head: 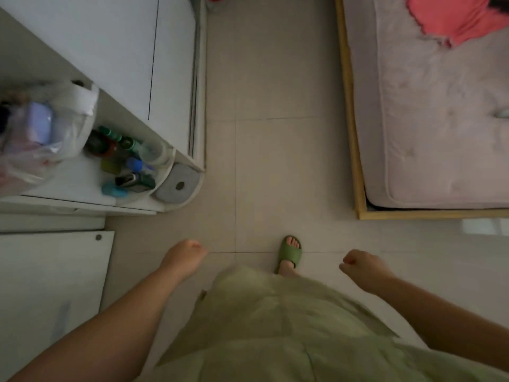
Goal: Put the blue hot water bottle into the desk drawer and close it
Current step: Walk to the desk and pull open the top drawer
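My left hand (184,257) hangs over the tiled floor with its fingers curled shut and nothing in it. My right hand (363,267) is held out to the right, also closed into a loose fist and holding nothing. No blue hot water bottle shows anywhere in the head view. A white desk surface (49,277) lies at the lower left, and no drawer can be made out.
White cabinets (115,45) fill the upper left, with a corner shelf (137,164) of small bottles and a plastic bag (38,139) of items. A bed (440,111) with a wooden frame and pink cloth (454,17) stands at right. My foot in a green slipper (289,253) is on the floor.
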